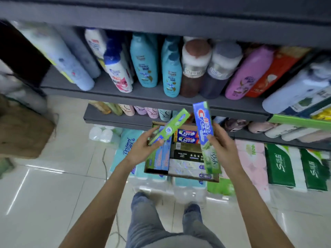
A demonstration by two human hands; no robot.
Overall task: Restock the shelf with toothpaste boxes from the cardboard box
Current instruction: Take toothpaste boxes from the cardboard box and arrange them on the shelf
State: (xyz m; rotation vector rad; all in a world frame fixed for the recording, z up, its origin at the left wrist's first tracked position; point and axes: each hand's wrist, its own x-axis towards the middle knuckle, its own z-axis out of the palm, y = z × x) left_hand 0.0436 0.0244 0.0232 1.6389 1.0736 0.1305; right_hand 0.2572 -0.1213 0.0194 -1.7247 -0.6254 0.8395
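Observation:
An open cardboard box (180, 175) holding several toothpaste boxes sits on stacked tissue packs below me. My left hand (143, 149) grips a green toothpaste box (174, 125) tilted up to the right, above the cardboard box. My right hand (223, 144) holds a long blue and green Crest toothpaste box (204, 126) almost upright, its top near the edge of the grey shelf (143, 98). More blue boxes (162, 158) stand along the carton's left side.
The grey shelf carries shampoo bottles (144, 63). A lower shelf (111, 119) holds smaller bottles. Tissue packs (279, 167) lie on the floor to the right, and a brown sack (23, 129) sits at the left. My legs stand on the tiled floor.

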